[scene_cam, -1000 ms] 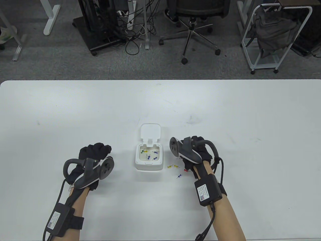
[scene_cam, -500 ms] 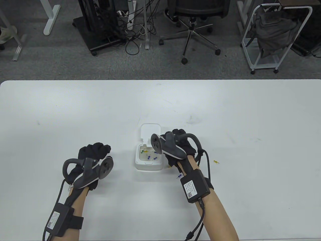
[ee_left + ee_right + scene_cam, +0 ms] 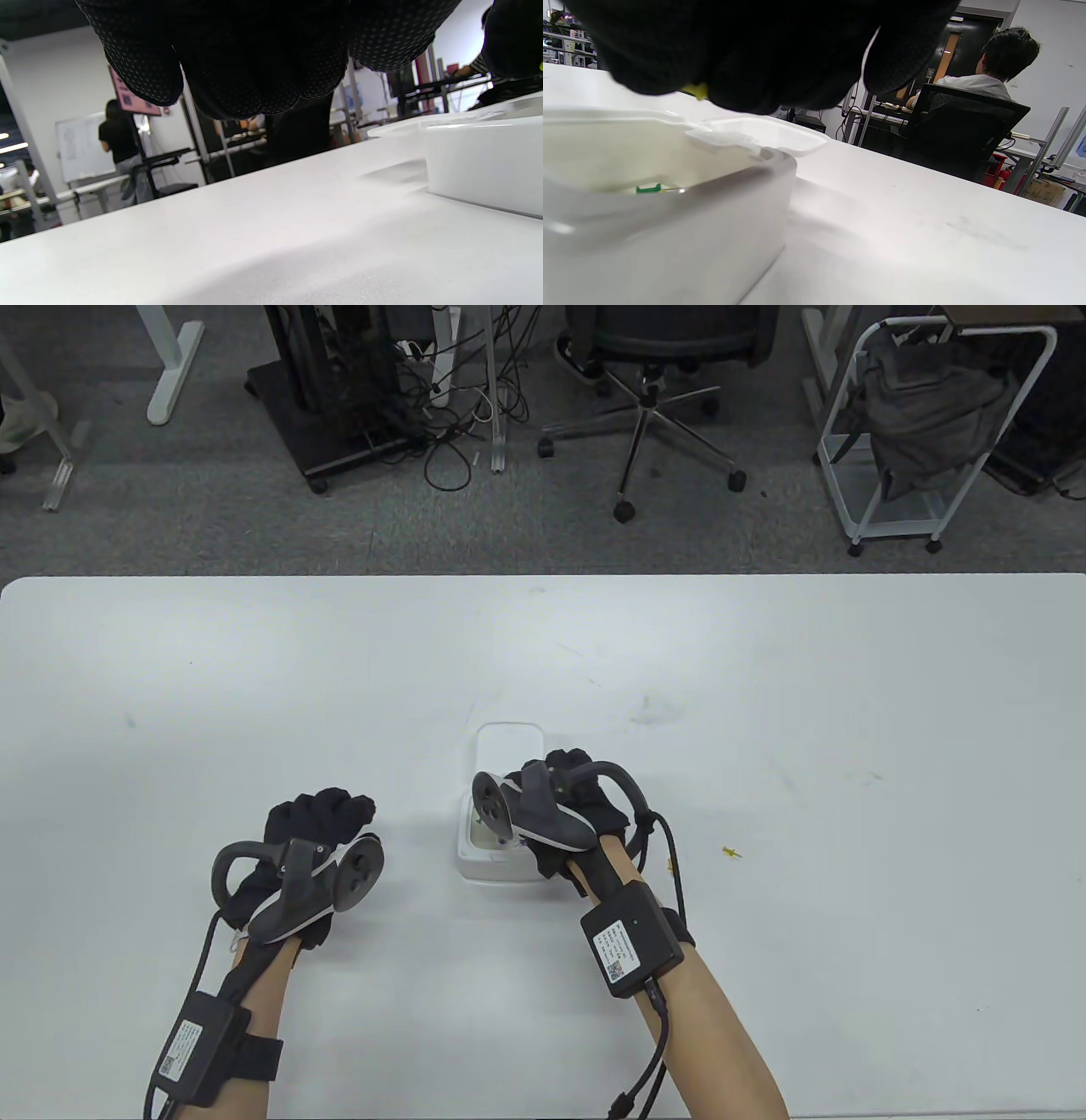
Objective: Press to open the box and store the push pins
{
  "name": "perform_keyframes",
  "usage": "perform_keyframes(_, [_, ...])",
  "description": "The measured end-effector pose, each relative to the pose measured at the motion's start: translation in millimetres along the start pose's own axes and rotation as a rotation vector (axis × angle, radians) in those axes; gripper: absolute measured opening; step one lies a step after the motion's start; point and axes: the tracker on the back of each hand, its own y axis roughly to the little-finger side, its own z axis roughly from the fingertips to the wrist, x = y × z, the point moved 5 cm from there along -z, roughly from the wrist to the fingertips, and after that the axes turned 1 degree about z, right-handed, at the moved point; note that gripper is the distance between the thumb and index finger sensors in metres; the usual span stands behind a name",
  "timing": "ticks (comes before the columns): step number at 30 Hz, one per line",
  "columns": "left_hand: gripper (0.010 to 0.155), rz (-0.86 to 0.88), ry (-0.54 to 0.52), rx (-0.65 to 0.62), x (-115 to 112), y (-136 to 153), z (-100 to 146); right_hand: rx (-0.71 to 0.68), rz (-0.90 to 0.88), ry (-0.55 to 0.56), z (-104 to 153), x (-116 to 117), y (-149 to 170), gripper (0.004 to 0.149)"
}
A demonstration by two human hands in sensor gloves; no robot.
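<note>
The small white box [image 3: 496,867] stands open at the table's middle front, its lid [image 3: 507,742] folded back flat. My right hand [image 3: 530,824] hovers over the box opening and covers most of the inside. In the right wrist view its curled fingers pinch a yellow push pin [image 3: 698,90] above the box [image 3: 670,220], and a green pin [image 3: 649,188] lies inside. A loose yellow pin [image 3: 730,852] lies on the table to the right, and a yellow speck [image 3: 673,864] shows by the wrist cable. My left hand [image 3: 327,810] rests on the table left of the box, loosely curled and holding nothing.
The white table [image 3: 254,670] stretches wide on all sides of the box. Beyond its far edge stand an office chair [image 3: 653,356], a cable-strewn stand [image 3: 356,381] and a white cart [image 3: 933,432]. People work at desks in the background of both wrist views.
My right hand moved left from the loose pins beside the box to above its opening, carrying a yellow pin. A yellow pin farther right came into sight. The left hand stayed still.
</note>
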Motion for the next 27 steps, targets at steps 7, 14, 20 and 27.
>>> perform_keyframes(7, [0.051, 0.005, -0.004, 0.0, 0.0, 0.1, 0.1, 0.013, -0.027, -0.004, 1.7, 0.0, 7.9, 0.049])
perform_keyframes(14, [0.05, 0.003, -0.003, -0.001, -0.5, -0.5, 0.2, 0.063, -0.018, -0.018, 9.0, 6.0, 33.1, 0.049])
perform_keyframes(20, [0.051, 0.001, 0.002, -0.001, -0.9, -0.6, 0.4, 0.111, -0.003, -0.049, 16.2, 26.4, 56.9, 0.05])
perform_keyframes(27, [0.05, 0.002, 0.009, 0.0, -1.6, -0.6, 0.3, 0.161, -0.006, -0.106, 22.2, 54.9, 76.0, 0.049])
